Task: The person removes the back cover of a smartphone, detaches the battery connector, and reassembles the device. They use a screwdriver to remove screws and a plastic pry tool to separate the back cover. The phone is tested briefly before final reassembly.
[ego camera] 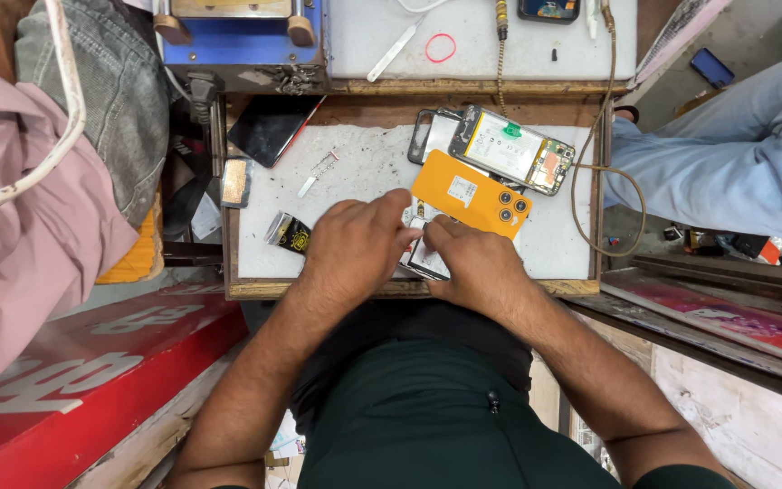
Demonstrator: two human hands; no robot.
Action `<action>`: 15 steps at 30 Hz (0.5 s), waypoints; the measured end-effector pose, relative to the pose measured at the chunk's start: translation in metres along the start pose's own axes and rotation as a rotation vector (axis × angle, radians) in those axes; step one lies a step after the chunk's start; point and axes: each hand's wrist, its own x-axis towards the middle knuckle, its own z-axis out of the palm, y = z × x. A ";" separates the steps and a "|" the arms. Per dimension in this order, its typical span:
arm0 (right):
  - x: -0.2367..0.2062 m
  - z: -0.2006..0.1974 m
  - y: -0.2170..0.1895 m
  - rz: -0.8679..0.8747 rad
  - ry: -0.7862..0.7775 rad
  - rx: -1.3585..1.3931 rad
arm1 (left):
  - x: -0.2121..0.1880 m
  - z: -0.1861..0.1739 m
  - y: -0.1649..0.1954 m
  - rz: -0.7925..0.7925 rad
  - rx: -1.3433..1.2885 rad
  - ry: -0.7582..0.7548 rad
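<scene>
Head view: left hand (355, 249) and right hand (472, 263) both press, fingers curled, on a small phone part (427, 258) at the white mat's (364, 172) near edge. Beyond, the orange back cover (468, 195) lies slantwise, cameras pointing right; farther, an opened phone (513, 149).

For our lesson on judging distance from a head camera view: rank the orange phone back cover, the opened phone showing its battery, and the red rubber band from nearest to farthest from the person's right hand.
From the right hand:
1. Orange phone back cover, just above it.
2. Opened phone, farther up and right.
3. Red rubber band, on the upper shelf.
</scene>
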 end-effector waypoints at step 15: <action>0.002 0.000 0.000 -0.023 0.016 -0.039 | 0.004 -0.004 0.001 0.009 -0.049 -0.029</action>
